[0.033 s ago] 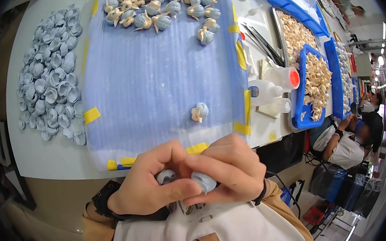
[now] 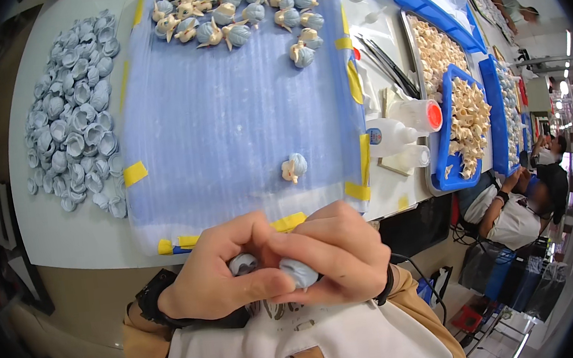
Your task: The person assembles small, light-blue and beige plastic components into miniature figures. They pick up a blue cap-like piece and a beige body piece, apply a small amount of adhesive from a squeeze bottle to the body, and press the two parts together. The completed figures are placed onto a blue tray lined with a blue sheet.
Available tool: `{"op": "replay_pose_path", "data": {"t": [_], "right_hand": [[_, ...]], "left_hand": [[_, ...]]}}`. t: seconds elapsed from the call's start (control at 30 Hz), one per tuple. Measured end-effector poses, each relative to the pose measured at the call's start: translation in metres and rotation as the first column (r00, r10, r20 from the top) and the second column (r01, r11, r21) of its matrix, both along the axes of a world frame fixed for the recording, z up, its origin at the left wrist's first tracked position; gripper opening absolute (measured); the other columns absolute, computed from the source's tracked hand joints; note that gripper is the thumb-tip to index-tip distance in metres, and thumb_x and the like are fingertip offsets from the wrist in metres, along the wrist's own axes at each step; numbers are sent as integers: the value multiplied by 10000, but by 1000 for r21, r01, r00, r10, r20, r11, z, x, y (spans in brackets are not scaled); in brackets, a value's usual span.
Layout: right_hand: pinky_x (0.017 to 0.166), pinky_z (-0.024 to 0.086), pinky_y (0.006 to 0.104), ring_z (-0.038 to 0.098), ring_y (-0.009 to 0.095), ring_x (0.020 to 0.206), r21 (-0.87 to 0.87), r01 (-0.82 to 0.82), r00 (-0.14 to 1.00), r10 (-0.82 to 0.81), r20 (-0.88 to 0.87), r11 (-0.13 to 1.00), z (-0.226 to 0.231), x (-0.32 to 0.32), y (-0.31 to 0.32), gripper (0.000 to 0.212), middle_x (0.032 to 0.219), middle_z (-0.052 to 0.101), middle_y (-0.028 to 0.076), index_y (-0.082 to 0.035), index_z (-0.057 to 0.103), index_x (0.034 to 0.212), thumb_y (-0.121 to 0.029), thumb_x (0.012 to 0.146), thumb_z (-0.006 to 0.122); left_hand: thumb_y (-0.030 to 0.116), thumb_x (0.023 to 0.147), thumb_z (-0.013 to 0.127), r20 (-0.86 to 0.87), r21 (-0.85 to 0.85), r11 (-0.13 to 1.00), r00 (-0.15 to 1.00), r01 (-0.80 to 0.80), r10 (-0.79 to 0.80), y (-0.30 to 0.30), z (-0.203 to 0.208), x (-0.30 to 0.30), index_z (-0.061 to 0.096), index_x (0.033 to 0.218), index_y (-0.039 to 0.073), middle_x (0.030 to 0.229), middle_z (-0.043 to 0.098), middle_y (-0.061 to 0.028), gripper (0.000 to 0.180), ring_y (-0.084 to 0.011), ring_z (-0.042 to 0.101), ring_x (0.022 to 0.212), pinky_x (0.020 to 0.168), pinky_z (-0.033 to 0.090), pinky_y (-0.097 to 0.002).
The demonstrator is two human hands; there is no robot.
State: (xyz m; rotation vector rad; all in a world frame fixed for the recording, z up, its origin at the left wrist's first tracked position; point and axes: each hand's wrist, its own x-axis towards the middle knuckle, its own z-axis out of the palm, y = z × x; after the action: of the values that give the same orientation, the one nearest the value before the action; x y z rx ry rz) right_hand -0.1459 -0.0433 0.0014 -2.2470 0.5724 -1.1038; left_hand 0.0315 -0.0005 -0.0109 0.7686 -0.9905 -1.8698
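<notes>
Left hand (image 2: 203,280) and right hand (image 2: 339,257) pressed together below the surface (image 2: 85,233) edge, both pinching small grey-blue shell pieces (image 2: 299,272), one finished blue-and-cream figure (image 2: 294,167) on the blue mat (image 2: 226,129) just beyond the hands, heap of grey shells (image 2: 73,116) far left.

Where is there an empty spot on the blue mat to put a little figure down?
The blue mat is bare across its middle, between the crowd of finished figures at the far edge and the single figure near the front. It is crowded left of the mat, where grey shells pile up, and right, by the bottles and trays.
</notes>
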Motion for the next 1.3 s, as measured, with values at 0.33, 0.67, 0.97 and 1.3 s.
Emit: {"op": "replay_pose_path", "data": {"t": [0.33, 0.67, 0.97, 1.3], "right_hand": [[616, 430, 344, 528, 275, 725, 179, -113, 993, 105, 50, 977, 3, -1, 2, 690, 922, 567, 161, 113, 416, 1239, 45, 584, 622], [627, 420, 325, 498, 254, 722, 35, 124, 887, -95, -451, 992, 8, 2, -16, 603, 846, 526, 103, 11, 469, 1202, 9, 622, 639], [662, 463, 312, 564, 251, 796, 94, 236, 933, -199, -300, 967, 12, -18, -13, 499, 912, 583, 115, 4, 548, 1055, -118, 617, 756], [504, 416, 205, 519, 95, 602, 198, 808, 585, -796, -159, 555, -11, -62, -22, 475, 807, 542, 64, 0, 509, 972, -83, 612, 808]], "left_hand": [[183, 798, 656, -13, 113, 986, 992, -123, 125, 10, 4, 9, 454, 819, 66, 755, 518, -18, 235, -60, 443, 659, 576, 352, -213], [158, 874, 477, -195, 229, 715, 688, -661, 699, 8, 15, -7, 395, 951, 31, 710, 471, -112, 169, -118, 429, 479, 438, 375, -221], [261, 914, 513, -90, -8, 893, 890, -450, 448, 15, -7, 14, 442, 929, 6, 790, 563, -214, 265, -70, 371, 357, 358, 313, -188], [182, 893, 410, -193, 35, 913, 893, -407, 406, 12, -4, 8, 437, 910, 10, 747, 547, -194, 175, -138, 427, 476, 412, 357, -223]]}}
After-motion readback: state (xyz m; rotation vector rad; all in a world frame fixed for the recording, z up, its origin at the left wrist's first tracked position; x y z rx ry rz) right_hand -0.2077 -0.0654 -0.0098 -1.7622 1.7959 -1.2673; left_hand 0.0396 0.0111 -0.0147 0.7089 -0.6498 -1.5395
